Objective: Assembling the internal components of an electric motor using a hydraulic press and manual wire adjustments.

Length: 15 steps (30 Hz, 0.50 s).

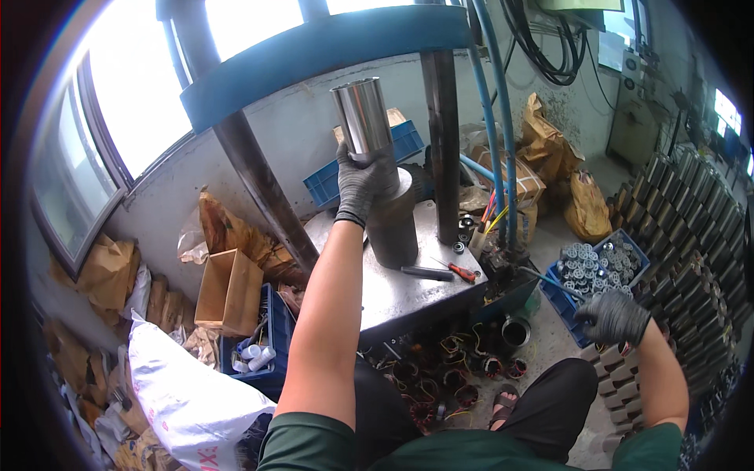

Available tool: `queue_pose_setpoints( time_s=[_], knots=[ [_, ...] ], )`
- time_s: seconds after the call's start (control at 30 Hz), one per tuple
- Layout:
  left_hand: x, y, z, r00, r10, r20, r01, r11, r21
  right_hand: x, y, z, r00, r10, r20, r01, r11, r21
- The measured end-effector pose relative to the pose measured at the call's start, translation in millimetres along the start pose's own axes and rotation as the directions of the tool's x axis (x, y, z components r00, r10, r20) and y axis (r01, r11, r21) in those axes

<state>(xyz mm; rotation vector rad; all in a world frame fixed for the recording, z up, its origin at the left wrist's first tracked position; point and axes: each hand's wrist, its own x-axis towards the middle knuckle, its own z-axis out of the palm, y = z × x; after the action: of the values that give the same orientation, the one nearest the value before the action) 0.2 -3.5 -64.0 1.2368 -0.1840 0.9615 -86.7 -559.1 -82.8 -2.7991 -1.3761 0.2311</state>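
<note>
My left hand, in a grey glove, is wrapped round the lower part of a shiny metal tube. The tube stands nearly upright, with its open end up. Below it a dark steel cylinder rests on the metal table of a press. Whether the tube touches that cylinder is hidden by my hand. My right hand, gloved too, is closed at the end of a thin blue lever to the right of the table. A red-handled tool and a dark bar lie beside the cylinder.
The blue crossbeam and dark columns of the press frame the table. Under my right hand is a blue crate of round metal parts. Stacked metal tubes fill the right side; wired motor stators lie on the floor.
</note>
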Motion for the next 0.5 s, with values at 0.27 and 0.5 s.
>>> queue_pose_setpoints(
  time_s=[0.27,0.5],
  knots=[
    [10,-10,-12,1.0,0.024,-0.02,-0.02,0.982,0.187,-27,-36,44,0.966,0.232,-0.116,-0.231,0.973,0.024],
    [5,-12,-13,0.999,0.042,0.027,-0.046,0.986,0.161,-25,-35,57,0.924,0.334,-0.185,-0.314,0.94,0.13]
  ],
)
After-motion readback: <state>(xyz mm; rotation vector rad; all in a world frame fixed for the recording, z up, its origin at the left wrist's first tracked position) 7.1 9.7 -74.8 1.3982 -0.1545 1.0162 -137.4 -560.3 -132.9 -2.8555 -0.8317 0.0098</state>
